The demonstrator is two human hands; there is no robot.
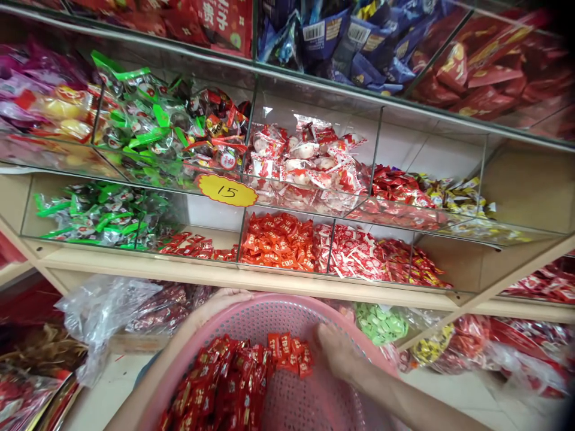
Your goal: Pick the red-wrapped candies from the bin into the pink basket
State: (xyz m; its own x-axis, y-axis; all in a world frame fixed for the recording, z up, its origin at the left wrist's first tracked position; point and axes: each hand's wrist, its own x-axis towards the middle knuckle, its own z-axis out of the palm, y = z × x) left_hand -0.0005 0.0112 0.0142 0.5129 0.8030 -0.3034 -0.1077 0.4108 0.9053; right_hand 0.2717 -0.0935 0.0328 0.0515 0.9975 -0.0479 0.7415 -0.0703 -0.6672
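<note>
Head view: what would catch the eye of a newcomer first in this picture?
The pink basket at bottom centre, heaped with red sweets, stands out most; the left hand holds its far rim and the right hand reaches inside. Behind it, glass bins hold bright wrapped sweets, and a yellow tag reads 15.

A basket sits near, below the shelf, with wrapped sweets in its left half. The left hand rests on its far-left rim; the right hand lies inside, right of the sweets. A price tag hangs on the bins behind.
</note>
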